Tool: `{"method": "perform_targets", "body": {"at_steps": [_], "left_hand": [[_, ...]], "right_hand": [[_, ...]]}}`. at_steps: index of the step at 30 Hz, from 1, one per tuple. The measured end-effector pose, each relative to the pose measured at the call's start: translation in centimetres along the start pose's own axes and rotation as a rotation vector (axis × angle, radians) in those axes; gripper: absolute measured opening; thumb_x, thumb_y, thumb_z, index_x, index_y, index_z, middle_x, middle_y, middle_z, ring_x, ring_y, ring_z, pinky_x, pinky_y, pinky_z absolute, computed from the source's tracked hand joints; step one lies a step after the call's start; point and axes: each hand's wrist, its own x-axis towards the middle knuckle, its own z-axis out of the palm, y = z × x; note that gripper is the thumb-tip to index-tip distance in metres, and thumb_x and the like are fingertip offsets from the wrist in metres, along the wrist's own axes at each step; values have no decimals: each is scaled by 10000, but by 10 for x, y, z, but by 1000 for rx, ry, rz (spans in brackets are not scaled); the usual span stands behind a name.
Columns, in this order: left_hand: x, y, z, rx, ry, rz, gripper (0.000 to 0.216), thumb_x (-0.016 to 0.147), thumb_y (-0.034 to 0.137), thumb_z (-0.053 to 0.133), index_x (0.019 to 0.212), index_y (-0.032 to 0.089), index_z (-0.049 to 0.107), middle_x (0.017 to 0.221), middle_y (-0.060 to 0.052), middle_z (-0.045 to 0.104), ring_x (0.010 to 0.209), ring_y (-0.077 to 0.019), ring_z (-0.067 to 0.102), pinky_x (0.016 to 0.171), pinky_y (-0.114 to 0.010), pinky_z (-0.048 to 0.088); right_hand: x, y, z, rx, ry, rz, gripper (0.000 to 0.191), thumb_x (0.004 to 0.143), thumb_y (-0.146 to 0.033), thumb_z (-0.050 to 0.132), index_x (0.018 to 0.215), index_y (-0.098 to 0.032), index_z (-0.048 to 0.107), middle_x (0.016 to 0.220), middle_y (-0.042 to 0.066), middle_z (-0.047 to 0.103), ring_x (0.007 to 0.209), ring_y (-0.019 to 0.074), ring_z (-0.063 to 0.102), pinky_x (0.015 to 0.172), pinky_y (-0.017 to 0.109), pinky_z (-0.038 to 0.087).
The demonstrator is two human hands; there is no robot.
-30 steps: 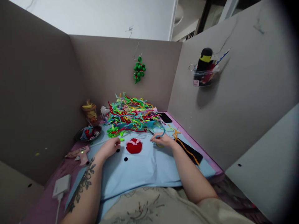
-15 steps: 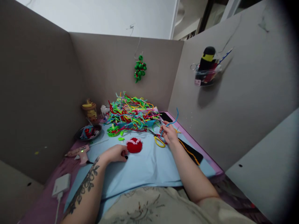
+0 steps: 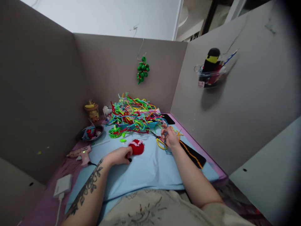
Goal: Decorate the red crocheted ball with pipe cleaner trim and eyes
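My left hand (image 3: 122, 155) rests low over the blue cover with its fingers curled in. At its fingertips shows a small black piece (image 3: 130, 160), mostly hidden, its kind unclear. Right beside those fingers lies a red fuzzy pouch-like piece (image 3: 137, 148) with a pink wavy trim. My right hand (image 3: 171, 137) is closed on a blue pipe cleaner (image 3: 165, 144), which hangs down from the fingers toward the cover. Yellow-handled scissors (image 3: 161, 143) lie partly behind this hand. An orange pipe cleaner (image 3: 191, 153) lies across a black flat object (image 3: 199, 158) beside my right forearm.
A blue tray (image 3: 152, 125) heaped with colourful pipe cleaners (image 3: 134, 111) stands at the back. Leftward are a green coiled piece (image 3: 114, 132), a dark bowl (image 3: 100, 134), a pink glue gun (image 3: 82, 153) and a white charger (image 3: 63, 185). Grey panels (image 3: 127, 69) enclose the table.
The blue pipe cleaner's free end stood up above my right hand; now it hangs below it. My left hand has shifted slightly right, closer to the red piece, the black piece along with it.
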Motion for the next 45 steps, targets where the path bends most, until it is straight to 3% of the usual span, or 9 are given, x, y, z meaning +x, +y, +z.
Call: {"method": "perform_targets", "body": {"at_steps": [13,19,26,29,33,36,39,42,45], "left_hand": [[0,0,3,-24,-77,12,166,603,207,573,765,204,607,718,20,594,645,-139,517,547,-210,348],[-2,5,4,-84,-73,33,303,604,217,603,908,218,595,797,18,604,703,-143,535,574,-202,363],[-1,10,4,-1,-82,36,158,626,222,590,781,195,609,711,19,586,629,-130,485,540,-211,330],[-1,18,1,-64,37,74,127,657,238,589,770,181,579,717,20,572,639,-120,469,558,-208,336],[3,27,-1,-371,309,125,193,751,293,547,887,158,567,817,-17,604,702,-127,517,633,-226,409],[7,24,0,-544,464,84,260,783,332,534,952,141,589,869,-53,639,729,-142,563,668,-255,451],[11,18,1,-560,591,20,275,774,360,552,932,145,620,871,-64,662,768,-163,596,707,-281,477],[13,15,2,-535,655,61,252,753,355,586,893,158,660,1098,-104,636,993,-216,586,828,-315,473],[12,17,2,-493,613,116,202,738,314,608,853,169,689,1250,-100,565,1126,-237,527,912,-330,439]], "right_hand": [[-5,0,4,-24,17,25,405,729,-539,605,939,-196,550,608,-42,559,445,85,474,407,204,334],[-3,2,3,-10,-14,43,376,747,-517,591,951,-204,549,595,-45,550,447,93,477,408,208,341],[-3,2,5,-74,-16,40,340,703,-412,669,937,-188,565,585,-52,550,444,65,456,413,173,341],[-6,2,9,-100,-67,42,297,691,-361,680,912,-178,604,589,-41,568,453,61,462,426,169,351],[-15,6,22,-109,-165,26,254,710,-329,668,914,-183,630,647,-12,625,486,73,510,468,188,397],[-24,12,35,-158,-283,24,241,726,-322,659,926,-187,641,695,7,658,520,89,550,513,214,440],[-32,16,47,-208,-337,47,229,724,-315,663,917,-193,649,709,7,667,544,98,570,534,226,463],[-35,15,51,-211,-333,59,222,714,-314,670,901,-194,655,704,4,668,545,97,569,539,229,472],[-35,14,49,-218,-331,57,218,714,-311,666,898,-194,656,706,6,668,549,99,566,548,233,475]]}}
